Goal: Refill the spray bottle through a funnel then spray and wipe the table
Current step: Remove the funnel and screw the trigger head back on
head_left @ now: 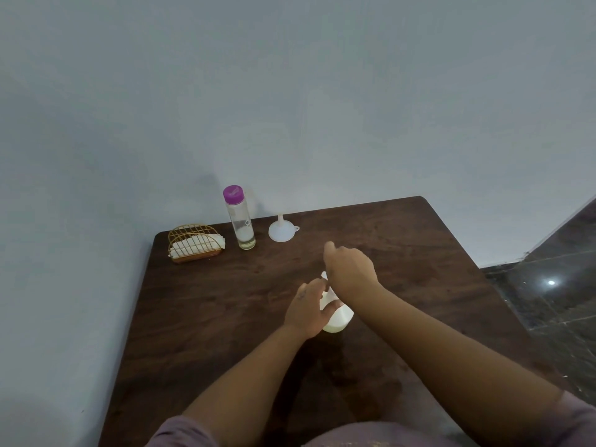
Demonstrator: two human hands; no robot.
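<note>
A white spray bottle [338, 319] stands in the middle of the dark wooden table [225, 317]. My left hand [309, 309] wraps around its body from the left. My right hand [350, 269] covers its top, closed around the spray head, which is mostly hidden. At the far edge a white funnel [281, 230] rests upside down, spout up. Left of the funnel stands a clear bottle with a purple cap [239, 217], a little liquid in its bottom.
A gold wire holder with white napkins [195, 244] sits at the table's far left corner. The grey wall runs along the table's back and left sides. Dark tiled floor [554, 285] lies to the right.
</note>
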